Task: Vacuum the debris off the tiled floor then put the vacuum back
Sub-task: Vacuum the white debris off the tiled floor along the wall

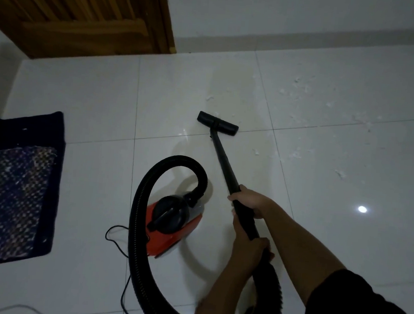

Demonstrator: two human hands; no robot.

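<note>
vacuum (168, 217) near mat (19, 189), wand (222, 157) reaching debris (340, 174), poss. paper bits

Open tiles (318, 224) ahead of the nozzle (217, 123); canister (172, 237) and hose (134, 225) block the left.

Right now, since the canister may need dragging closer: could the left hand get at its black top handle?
Probably yes, once freed. The left hand grips the wand near the hose; the canister sits on the floor just to its left, handle uncovered, nothing between.
</note>
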